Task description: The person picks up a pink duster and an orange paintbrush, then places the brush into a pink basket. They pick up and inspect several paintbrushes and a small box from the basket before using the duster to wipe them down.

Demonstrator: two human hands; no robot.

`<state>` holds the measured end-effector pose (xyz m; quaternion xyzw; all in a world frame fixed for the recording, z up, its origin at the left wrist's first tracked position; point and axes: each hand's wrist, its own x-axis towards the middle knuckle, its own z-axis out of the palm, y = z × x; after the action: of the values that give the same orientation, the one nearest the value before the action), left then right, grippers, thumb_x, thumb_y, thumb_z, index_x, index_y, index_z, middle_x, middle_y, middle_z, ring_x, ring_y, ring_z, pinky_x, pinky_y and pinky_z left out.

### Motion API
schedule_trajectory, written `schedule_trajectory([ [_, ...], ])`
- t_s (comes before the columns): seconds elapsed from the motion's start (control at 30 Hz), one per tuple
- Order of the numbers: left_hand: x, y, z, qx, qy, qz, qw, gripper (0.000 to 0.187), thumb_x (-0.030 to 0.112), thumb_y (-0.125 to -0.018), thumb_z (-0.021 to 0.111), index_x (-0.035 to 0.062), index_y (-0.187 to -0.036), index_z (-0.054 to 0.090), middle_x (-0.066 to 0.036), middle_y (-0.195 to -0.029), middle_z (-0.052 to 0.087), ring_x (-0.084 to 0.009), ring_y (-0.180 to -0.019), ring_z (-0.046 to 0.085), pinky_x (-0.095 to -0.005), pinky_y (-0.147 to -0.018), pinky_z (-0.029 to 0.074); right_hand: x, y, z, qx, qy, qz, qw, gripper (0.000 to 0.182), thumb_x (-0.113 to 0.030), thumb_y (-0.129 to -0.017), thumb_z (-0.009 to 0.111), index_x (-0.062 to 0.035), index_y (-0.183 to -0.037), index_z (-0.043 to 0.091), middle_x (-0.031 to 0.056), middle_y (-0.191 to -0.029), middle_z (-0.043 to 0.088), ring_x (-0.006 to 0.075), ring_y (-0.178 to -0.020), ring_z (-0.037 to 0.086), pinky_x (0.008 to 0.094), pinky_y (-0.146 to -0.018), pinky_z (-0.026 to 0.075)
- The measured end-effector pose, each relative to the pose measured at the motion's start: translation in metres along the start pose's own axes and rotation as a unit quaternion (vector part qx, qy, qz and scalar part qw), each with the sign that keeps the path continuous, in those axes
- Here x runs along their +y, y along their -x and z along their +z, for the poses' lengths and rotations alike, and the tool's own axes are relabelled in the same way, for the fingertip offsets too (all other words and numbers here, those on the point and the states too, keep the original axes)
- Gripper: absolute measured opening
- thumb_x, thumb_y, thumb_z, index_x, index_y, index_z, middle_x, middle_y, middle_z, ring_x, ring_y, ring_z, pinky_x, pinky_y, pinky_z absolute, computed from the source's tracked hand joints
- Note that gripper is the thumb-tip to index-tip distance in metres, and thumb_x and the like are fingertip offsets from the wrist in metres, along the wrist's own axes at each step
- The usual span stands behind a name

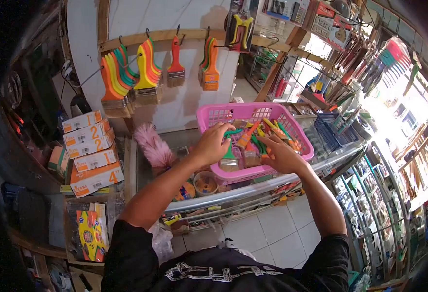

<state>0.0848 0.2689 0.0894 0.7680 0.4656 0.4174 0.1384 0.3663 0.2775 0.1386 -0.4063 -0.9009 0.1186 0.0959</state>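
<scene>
A pink plastic basket (205, 119) full of paintbrushes rests on the glass counter in front of me. At its left side my left hand (215, 144) has its fingers closed on a green-handled paintbrush (229, 155), whose bristles point down toward me. My right hand (283, 155) reaches over the near right rim with its fingers stretched out, touching the brushes in the basket. An orange-handled paintbrush (247, 136) lies between the two hands. Yellow and green handles (275, 127) are heaped on the right side of the basket.
Bunches of paintbrushes (147, 65) hang from hooks on a wooden rail above the counter. A pink feather duster (153, 146) lies left of the basket, near stacked orange-and-white boxes (97, 180). A dark blue basket (335, 131) stands to the right, and tools hang beyond it.
</scene>
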Motion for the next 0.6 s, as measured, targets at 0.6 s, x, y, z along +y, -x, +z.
schedule_trajectory([
  [0.6,0.011,-0.006,0.018,-0.136,-0.31,-0.047,0.94,0.066,0.016,-0.084,0.074,0.0099,-0.146,0.05,-0.015,-0.137,0.06,-0.0329,-0.129,0.057,-0.0492,-0.108,0.042,0.131,-0.119,-0.017,-0.106,0.023,-0.146,0.983,0.066,-0.02,-0.091,0.072,0.0006,-0.149,0.048,0.025,-0.143,0.055,0.0409,-0.133,0.054,0.047,-0.113,0.043],
])
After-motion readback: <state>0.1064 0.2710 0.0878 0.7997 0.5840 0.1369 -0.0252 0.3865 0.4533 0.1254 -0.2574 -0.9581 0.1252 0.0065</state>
